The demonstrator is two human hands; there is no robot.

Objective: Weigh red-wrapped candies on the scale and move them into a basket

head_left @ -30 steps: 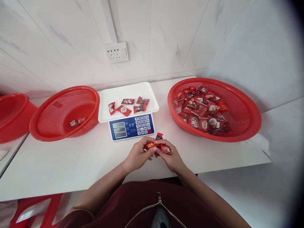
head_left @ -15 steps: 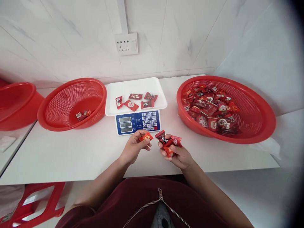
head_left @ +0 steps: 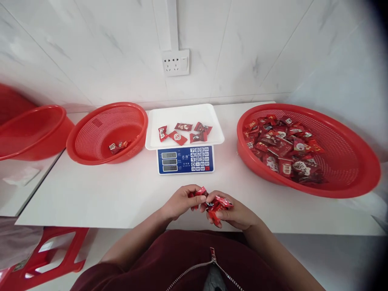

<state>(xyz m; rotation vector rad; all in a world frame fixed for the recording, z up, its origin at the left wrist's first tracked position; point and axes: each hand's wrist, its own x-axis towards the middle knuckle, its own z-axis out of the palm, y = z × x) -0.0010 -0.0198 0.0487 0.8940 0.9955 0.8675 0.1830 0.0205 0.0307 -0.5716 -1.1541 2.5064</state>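
Wearing a maroon jacket with a zip, the person holds both hands together just above the near edge of the white counter. A red stool stands below the counter at the near left.

The left hand has its grip closed on one red candy, pinched between thumb and fingers. The right hand lies palm up, its grip curled around a small bunch of candies in red wrappers. How many there are cannot be told. The fingertips of the two hands touch, and the candies meet between them.

Farther back, in the middle, stands a blue-faced scale with a white tray on top. Five loose sweets lie on the tray.

Left of the scale and just beside it is a small red basket, with a couple of wrapped pieces at its bottom. A red basin sits at the far left edge.

Right of the scale is a wide red basket holding a heap of sweets piled toward its left side.

On the far tiled wall, above the scale, is a white socket.
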